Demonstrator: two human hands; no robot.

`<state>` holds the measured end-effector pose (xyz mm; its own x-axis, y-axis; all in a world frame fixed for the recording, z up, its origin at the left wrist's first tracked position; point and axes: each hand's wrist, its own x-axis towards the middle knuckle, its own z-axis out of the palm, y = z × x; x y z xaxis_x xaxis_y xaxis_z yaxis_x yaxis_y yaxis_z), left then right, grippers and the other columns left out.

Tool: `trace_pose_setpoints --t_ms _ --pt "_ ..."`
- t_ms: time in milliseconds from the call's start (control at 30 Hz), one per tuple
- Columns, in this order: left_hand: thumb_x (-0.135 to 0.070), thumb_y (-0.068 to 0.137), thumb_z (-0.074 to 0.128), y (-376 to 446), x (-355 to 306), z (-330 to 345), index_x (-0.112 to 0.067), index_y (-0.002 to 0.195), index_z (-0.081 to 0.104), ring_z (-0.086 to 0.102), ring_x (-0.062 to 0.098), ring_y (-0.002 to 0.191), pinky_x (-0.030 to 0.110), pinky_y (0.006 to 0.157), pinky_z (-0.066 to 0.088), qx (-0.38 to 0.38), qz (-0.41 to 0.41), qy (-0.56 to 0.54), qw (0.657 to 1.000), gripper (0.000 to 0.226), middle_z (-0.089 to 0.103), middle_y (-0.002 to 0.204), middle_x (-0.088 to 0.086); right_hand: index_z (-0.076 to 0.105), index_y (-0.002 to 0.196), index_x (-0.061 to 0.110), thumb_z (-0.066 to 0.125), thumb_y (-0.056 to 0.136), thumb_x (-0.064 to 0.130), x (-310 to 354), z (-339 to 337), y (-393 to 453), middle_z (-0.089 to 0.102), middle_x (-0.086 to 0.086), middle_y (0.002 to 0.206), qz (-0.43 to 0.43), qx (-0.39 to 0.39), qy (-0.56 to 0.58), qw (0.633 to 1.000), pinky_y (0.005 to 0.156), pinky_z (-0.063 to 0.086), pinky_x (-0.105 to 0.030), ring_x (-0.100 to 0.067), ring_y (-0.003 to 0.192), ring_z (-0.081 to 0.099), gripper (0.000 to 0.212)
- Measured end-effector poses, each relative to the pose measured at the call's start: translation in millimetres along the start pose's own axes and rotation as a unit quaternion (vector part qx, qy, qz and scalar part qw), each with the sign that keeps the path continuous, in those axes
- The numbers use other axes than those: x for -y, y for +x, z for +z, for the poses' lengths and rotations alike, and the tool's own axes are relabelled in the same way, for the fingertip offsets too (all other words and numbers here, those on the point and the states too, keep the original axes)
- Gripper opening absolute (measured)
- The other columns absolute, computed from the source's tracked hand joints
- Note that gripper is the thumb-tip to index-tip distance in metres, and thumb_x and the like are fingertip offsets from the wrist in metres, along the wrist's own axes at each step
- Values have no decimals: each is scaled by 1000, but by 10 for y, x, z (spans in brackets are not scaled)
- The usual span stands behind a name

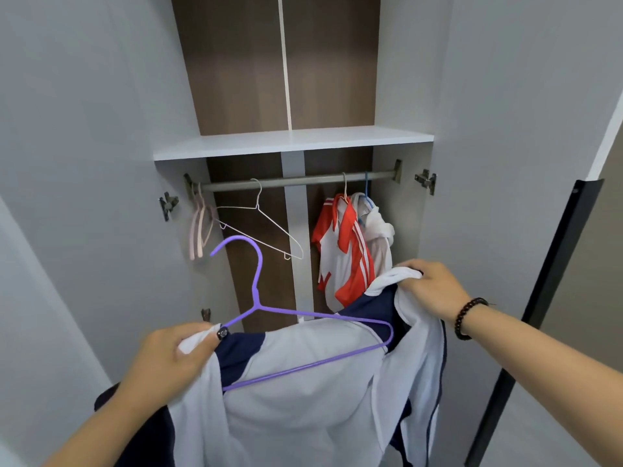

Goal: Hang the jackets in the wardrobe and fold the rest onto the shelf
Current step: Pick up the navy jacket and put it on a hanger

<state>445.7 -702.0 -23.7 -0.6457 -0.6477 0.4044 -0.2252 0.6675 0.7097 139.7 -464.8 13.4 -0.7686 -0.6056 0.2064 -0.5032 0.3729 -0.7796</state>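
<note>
A white and navy jacket [303,409] hangs in front of me, below the open wardrobe. A purple hanger [256,298] lies against its collar area, hook pointing up. My left hand [172,355] grips the jacket's left shoulder together with the hanger's left end. My right hand [428,288] grips the white collar at the jacket's right shoulder. The metal rail [296,181] runs across the wardrobe above. On the rail's right side hang a red and white jacket [344,251] and a white garment [379,230].
A bare white wire hanger [259,224] and pale pink hangers [200,224] hang on the left of the rail. A white shelf [290,141] sits above the rail. Grey wardrobe doors [84,163] stand open on both sides. A black post [546,298] stands at the right.
</note>
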Motion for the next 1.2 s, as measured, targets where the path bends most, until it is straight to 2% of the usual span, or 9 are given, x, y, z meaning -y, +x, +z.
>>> trace_pose_setpoints --t_ms 133,333,433,567,633,800,900,1000,1200 --pt "-23 83 72 -123 -54 191 -46 73 70 62 -6 82 1 66 40 -26 -26 -6 999 25 70 74 -22 63 119 15 53 89 9 79 119 -74 65 -4 119 -12 16 -56 998 91 42 -26 -23 112 58 32" --pt "-24 84 73 -238 -135 562 -40 70 72 63 -3 77 12 64 42 -43 -86 -38 995 20 69 72 -22 55 128 20 50 87 3 170 374 -387 67 -3 115 -54 -9 -76 996 83 40 -18 -23 106 61 45" --pt "-26 84 73 -291 -209 766 -34 72 72 63 3 76 10 61 40 -35 -103 -56 993 14 70 72 -18 54 133 21 49 86 7 188 580 -628 69 1 115 -96 12 -35 995 96 46 -25 -15 107 63 49" --pt "-28 85 71 -327 -357 940 -33 70 70 61 3 72 12 58 41 -9 -101 -61 993 16 68 70 -17 51 131 35 56 92 6 300 748 -920 59 22 119 -113 60 64 990 91 38 -3 10 109 54 49" --pt "-26 86 71 -302 -437 946 -36 69 68 60 -4 75 14 61 41 -20 -92 -66 993 20 66 73 -26 50 127 42 58 91 8 294 771 -1004 58 26 119 -110 77 119 984 88 40 -3 12 109 53 50" --pt "-22 83 73 -193 -577 907 -48 68 66 58 -9 80 14 64 42 -73 -75 -108 989 30 64 74 -34 56 116 43 66 87 12 -109 492 -1115 63 19 74 -47 28 144 988 71 44 -11 2 67 56 44" --pt "-18 82 74 -155 -623 948 -53 78 63 58 -12 81 2 66 42 -66 -40 -109 991 37 63 76 -36 66 98 27 72 81 7 -346 285 -1055 68 8 82 8 -63 142 988 73 52 -22 -5 75 63 27" --pt "-16 81 76 -129 -664 1054 -51 81 64 61 -9 81 -1 69 40 -55 6 -94 994 36 66 79 -32 59 102 27 79 76 23 -378 85 -910 64 12 93 28 -133 123 983 69 51 -15 -5 81 63 33" --pt "-51 74 60 -50 -826 1203 -63 81 61 62 -8 79 3 69 43 -86 65 -81 991 14 65 84 -36 64 97 48 72 83 28 -398 -217 -606 55 14 62 -34 -54 20 998 65 42 -11 -2 59 51 25"
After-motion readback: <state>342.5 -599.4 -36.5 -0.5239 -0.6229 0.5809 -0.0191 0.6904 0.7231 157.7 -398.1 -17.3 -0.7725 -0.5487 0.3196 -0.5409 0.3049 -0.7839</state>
